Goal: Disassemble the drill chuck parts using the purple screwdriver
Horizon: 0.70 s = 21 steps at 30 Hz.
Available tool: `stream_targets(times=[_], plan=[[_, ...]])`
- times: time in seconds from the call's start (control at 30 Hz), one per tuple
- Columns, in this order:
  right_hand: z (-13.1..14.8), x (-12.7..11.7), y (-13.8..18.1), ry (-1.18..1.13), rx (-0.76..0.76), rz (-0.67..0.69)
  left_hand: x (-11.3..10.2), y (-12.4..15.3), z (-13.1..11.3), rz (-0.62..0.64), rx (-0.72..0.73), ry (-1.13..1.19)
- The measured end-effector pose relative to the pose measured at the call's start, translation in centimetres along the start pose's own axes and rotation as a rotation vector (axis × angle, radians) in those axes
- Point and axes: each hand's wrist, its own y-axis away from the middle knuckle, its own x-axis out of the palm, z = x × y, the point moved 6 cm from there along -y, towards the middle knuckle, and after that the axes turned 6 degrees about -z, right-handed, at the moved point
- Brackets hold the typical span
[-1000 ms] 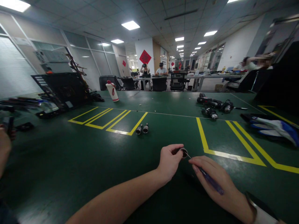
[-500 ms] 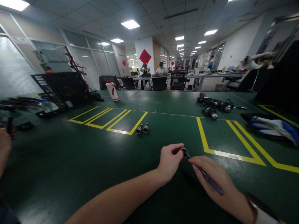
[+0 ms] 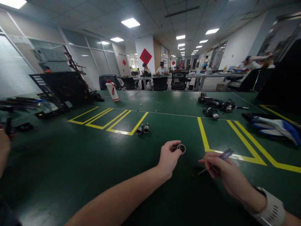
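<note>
My left hand [image 3: 168,159] pinches a round metal socket [image 3: 181,148] between thumb and fingers, its hollow end facing me. To its right, my right hand [image 3: 223,168] is closed around a slim screwdriver [image 3: 226,153] with a see-through purplish handle. Its thin shaft points down and left, apart from the socket. A tiny dark piece [image 3: 193,176], too small to name, lies on the table near the shaft's tip. Farther off, two similar metal sockets with narrow shanks, a left one [image 3: 139,129] and a right one [image 3: 146,128], lie side by side.
Yellow tape [image 3: 235,157] marks outlines on the green table [image 3: 98,163]. Black power tools [image 3: 213,106] and blue-white gloves [image 3: 277,125] lie at the right. A white bottle [image 3: 113,91] stands at the back left. Another person's hand [image 3: 3,147] shows at the left edge.
The screwdriver has come out of the socket; my right hand has turned and moved up and right with it. My left hand has shifted slightly left and up, still holding the socket.
</note>
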Motion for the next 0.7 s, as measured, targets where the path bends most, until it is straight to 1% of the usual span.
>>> stream_targets(times=[0.03,0.1,0.27,0.53,0.7], plan=[[-0.5,0.1,-0.2,-0.036,0.083,0.021,0.0,-0.1,0.1,0.002,0.002,0.008],[-0.9,0.3,-0.5,-0.046,0.148,0.05,0.0,-0.1,0.2,0.022,-0.008,0.027],[-1.3,1.1,-0.5,-0.016,0.157,0.072,0.0,0.2,0.1,0.032,-0.061,0.033],[-0.8,1.4,-0.4,0.035,0.154,0.09,0.1,0.4,-0.2,0.03,-0.066,0.022],[-1.1,1.7,-0.3,0.014,0.202,0.088,0.1,0.6,-0.4,0.045,-0.064,0.062]])
